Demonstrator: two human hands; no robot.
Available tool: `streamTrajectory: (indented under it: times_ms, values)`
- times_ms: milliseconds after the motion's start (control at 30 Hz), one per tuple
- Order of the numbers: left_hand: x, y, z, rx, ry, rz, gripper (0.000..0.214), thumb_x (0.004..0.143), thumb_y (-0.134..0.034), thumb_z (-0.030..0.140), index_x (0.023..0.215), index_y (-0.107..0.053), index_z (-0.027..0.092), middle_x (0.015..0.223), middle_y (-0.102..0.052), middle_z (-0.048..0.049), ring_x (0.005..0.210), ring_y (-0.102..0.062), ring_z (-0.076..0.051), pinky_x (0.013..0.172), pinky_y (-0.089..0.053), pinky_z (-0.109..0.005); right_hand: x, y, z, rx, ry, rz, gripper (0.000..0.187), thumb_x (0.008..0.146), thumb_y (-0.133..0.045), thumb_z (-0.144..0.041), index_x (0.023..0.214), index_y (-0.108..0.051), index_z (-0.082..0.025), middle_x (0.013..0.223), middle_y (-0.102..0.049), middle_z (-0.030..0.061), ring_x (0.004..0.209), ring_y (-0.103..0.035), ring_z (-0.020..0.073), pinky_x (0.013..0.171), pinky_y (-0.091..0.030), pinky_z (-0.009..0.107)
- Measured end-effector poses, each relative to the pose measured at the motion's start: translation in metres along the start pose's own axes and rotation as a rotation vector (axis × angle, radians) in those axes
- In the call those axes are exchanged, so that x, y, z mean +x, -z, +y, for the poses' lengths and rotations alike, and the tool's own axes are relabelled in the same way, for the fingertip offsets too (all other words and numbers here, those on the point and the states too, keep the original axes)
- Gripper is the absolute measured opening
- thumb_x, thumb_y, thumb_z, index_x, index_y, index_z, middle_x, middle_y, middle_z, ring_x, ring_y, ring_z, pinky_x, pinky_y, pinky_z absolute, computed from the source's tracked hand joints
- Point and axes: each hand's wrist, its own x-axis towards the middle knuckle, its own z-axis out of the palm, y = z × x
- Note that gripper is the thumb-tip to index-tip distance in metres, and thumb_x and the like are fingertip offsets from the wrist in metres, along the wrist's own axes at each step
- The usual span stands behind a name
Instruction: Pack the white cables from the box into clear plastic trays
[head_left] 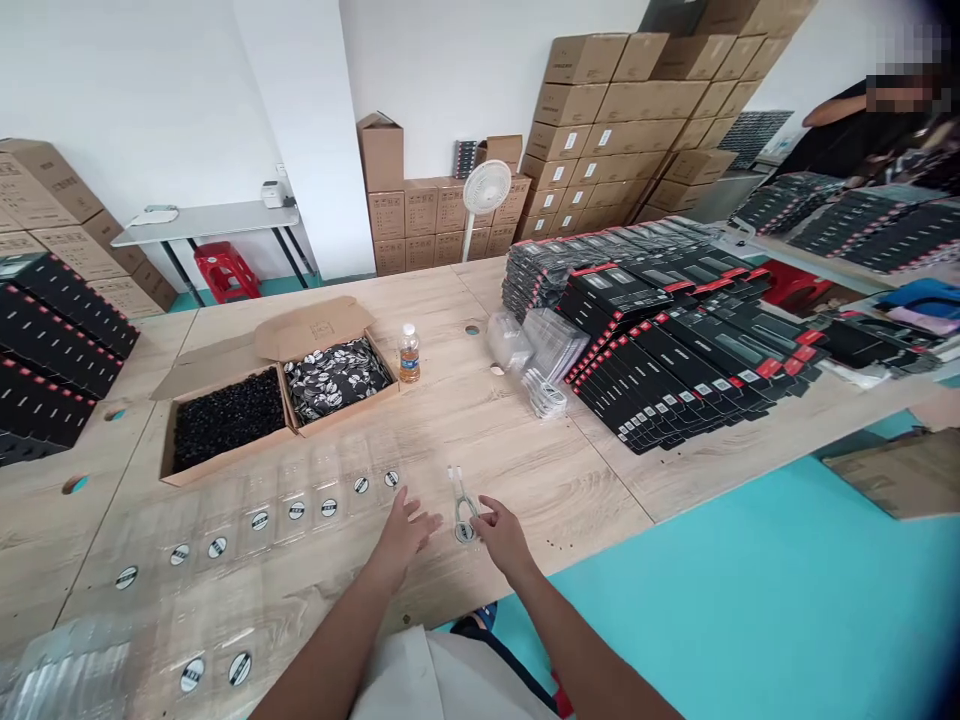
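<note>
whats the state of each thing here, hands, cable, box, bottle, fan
left hand: open, fingers spread, above the table
right hand: open, beside the cable, contact unclear
white cable: looped, on the table
cardboard box: open, flap folded back
plastic bottle: upright, capped, partly full
desk fan: upright, cannot tell if running

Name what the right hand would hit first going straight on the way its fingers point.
The right hand would probably meet the looped white cable first, just past its fingertips; depth is unclear.
</note>
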Motion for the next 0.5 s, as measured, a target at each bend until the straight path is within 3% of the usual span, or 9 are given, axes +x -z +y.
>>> streamTrajectory:
  times_ms: [133, 233, 367, 500]
  values:
    - [0.004, 0.020, -0.022, 0.052, 0.035, -0.038, 0.073, 0.061, -0.081, 0.035, 0.126, -0.051, 0.021, 0.143, -0.042, -0.0179, 0.124, -0.048, -0.029, 0.086, -0.048, -0.033, 0.036, 0.020, 0.018, -0.136, -0.074, 0.095, 0.051, 0.078, -0.056, -0.028, 0.126, -0.054, -0.013, 0.103, -0.069, 0.0120, 0.099, -0.063, 0.0242, 0.078, -0.045, 0.030]
    - [0.002, 0.030, -0.031, 0.070, 0.068, -0.084, 0.057, 0.060, -0.082, 0.033, 0.111, -0.062, 0.017, 0.135, -0.050, -0.0192, 0.121, -0.051, -0.031, 0.085, -0.050, -0.036, 0.044, 0.033, 0.023, -0.203, -0.095, 0.133, 0.047, 0.075, -0.060, -0.028, 0.120, -0.058, -0.016, 0.112, -0.066, 0.0131, 0.106, -0.059, 0.0266, 0.081, -0.042, 0.031]
    - [-0.001, 0.030, -0.028, 0.084, 0.072, -0.117, 0.043, 0.060, -0.082, 0.031, 0.098, -0.067, 0.017, 0.127, -0.057, -0.0190, 0.118, -0.053, -0.032, 0.087, -0.049, -0.040, 0.035, 0.033, 0.024, -0.223, -0.107, 0.164, 0.029, 0.073, -0.060, -0.024, 0.102, -0.065, -0.019, 0.097, -0.069, 0.0087, 0.093, -0.063, 0.0236, 0.069, -0.041, 0.027]
    - [0.005, 0.016, -0.015, 0.044, 0.020, -0.137, 0.037, 0.061, -0.081, 0.028, 0.093, -0.066, 0.020, 0.128, -0.057, -0.0178, 0.124, -0.049, -0.031, 0.098, -0.042, -0.041, 0.013, 0.026, 0.014, -0.191, -0.078, 0.212, 0.015, 0.072, -0.056, -0.018, 0.083, -0.066, -0.018, 0.079, -0.068, 0.0061, 0.074, -0.063, 0.0196, 0.058, -0.039, 0.025]
